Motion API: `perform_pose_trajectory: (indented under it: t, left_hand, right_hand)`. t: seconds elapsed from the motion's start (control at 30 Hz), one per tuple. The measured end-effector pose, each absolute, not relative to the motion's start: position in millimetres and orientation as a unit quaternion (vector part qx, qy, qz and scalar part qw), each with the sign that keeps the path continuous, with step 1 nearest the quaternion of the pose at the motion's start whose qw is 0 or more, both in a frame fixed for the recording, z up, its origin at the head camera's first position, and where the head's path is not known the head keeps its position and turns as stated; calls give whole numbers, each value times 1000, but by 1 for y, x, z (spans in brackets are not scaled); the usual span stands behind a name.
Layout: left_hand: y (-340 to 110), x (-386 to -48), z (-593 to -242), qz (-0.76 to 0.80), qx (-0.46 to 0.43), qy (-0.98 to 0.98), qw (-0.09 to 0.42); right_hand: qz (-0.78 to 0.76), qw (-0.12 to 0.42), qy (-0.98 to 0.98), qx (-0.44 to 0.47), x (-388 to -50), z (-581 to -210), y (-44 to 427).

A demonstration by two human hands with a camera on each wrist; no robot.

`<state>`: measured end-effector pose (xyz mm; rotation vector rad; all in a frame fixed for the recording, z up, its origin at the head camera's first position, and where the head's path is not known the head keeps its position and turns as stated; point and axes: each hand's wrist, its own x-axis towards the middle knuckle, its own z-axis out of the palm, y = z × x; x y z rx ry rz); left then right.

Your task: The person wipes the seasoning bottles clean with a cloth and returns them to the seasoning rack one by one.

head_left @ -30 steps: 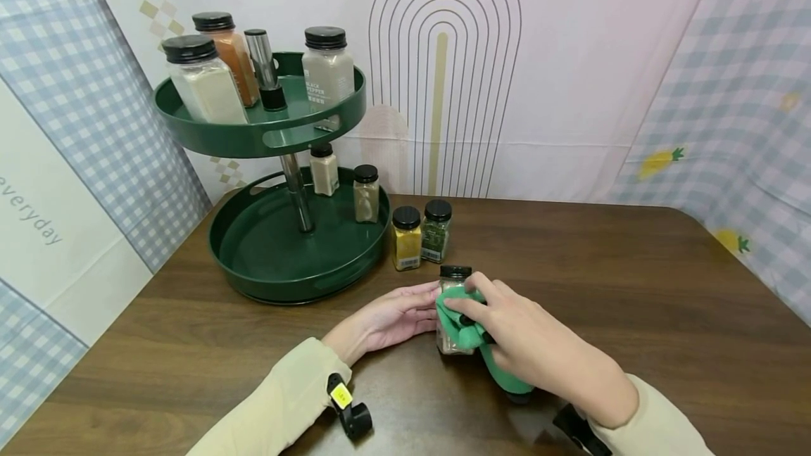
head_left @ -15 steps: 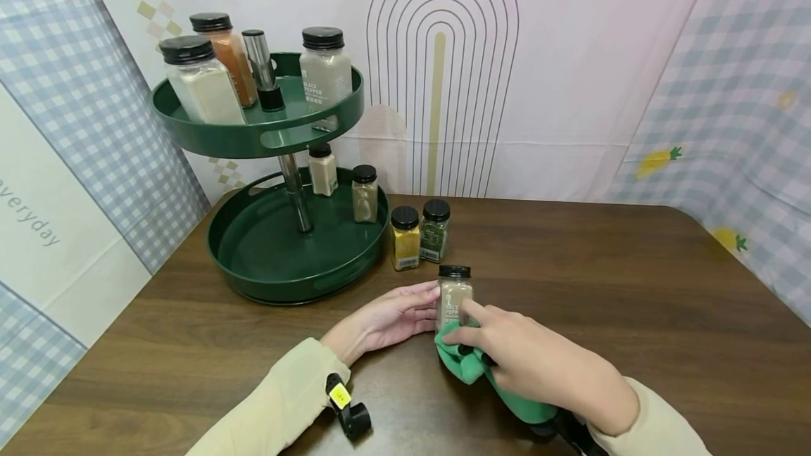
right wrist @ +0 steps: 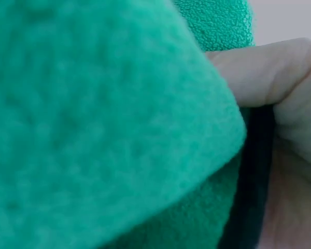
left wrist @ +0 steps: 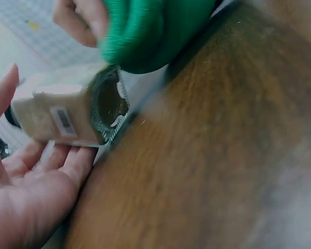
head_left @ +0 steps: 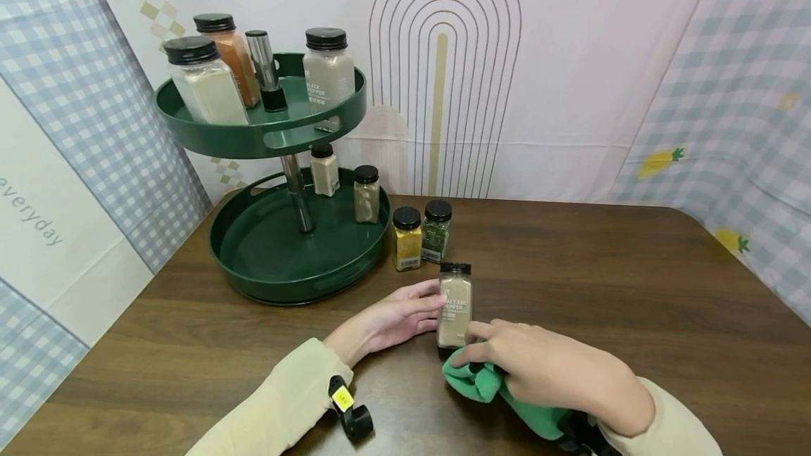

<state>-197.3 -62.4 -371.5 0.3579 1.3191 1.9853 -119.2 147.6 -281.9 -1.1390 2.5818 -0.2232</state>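
A clear jar of beige powder with a black lid [head_left: 455, 308], labelled salt and pepper, leans slightly with its base showing in the left wrist view. My left hand [head_left: 395, 319] holds it from the left, fingers against its side [left wrist: 54, 114]. My right hand [head_left: 538, 364] grips a bunched green cloth [head_left: 475, 380] at the jar's lower right. Green cloth [right wrist: 103, 119] fills most of the right wrist view, with part of the right hand [right wrist: 280, 78] at its edge. Where the cloth meets the jar is partly hidden by the fingers.
A two-tier green rack [head_left: 298, 294] stands at the left, with large jars on its upper tray [head_left: 222, 139] and two small jars below. A yellow-filled jar [head_left: 407, 239] and a green-filled jar [head_left: 436, 231] stand on the table behind the held jar.
My right hand and the cloth have moved down the jar, uncovering its label. The jar has tipped slightly, while my left hand has stayed at its side.
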Motion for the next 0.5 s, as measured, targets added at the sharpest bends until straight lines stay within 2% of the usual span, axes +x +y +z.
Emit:
perform_pose_trajectory:
  t: [0.2,0.37,0.5]
  left_hand:
    - [-57,-196,-365,738,144,581,312]
    - [-58,-198,-357,694,155,645,281]
    - [-64,-199,-350,674,163,666,276]
  right_hand:
    - [-92,83,900,-418,-122,-270,156]
    - [-96,-37,910,-402,-124,-262,166]
    - [-98,-130,911,-379,-128,-261,170]
